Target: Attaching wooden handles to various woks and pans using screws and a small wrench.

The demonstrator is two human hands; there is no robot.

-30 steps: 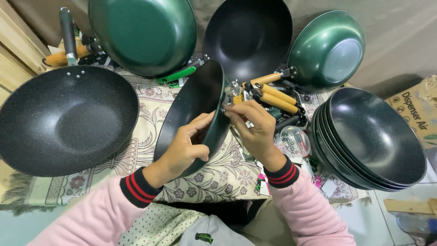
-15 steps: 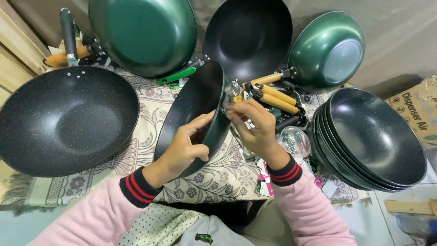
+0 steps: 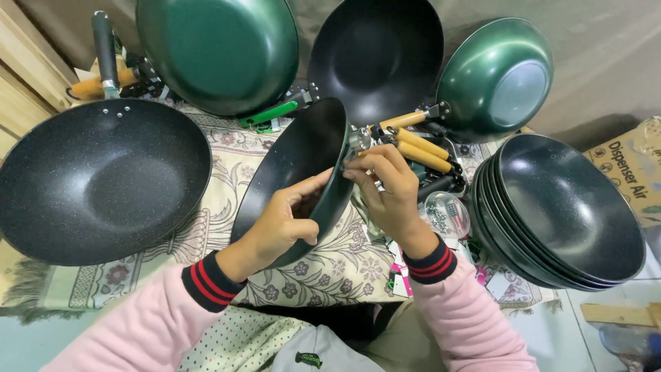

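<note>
Right now I have the dark pan (image 3: 296, 165) tipped up on edge in the middle of the scene, its rim running from near-left up to far-right, the hollow facing left. My left hand (image 3: 282, 224) is closed around the near part of that rim, thumb inside the bowl, fingers behind it. My right hand (image 3: 385, 189) sits just right of the pan's far rim, fingertips pinched narrow on a small metal fitting (image 3: 359, 139) that touches the rim's far end; I cannot tell exactly what the fitting is. So the piece lies up and slightly left from the right hand, which is the nearer one to it; the left only steadies.

Just beyond the right hand lie wooden handles (image 3: 420, 148), pointing far-left to near-right. A small clear bag of hardware (image 3: 444, 215) rests just right of the right wrist on the patterned cloth (image 3: 227, 151).

As for packages: a brown cardboard box (image 3: 630, 176) with dark printing sits at the right edge, behind the stack of dark pans (image 3: 571, 207). Small pink and white paper tags (image 3: 399, 279) lie on the cloth near my right sleeve. A large speckled wok (image 3: 103, 182) fills the left, and two green pans (image 3: 220, 52) lean at the far side beside a black one (image 3: 375, 55).
</note>
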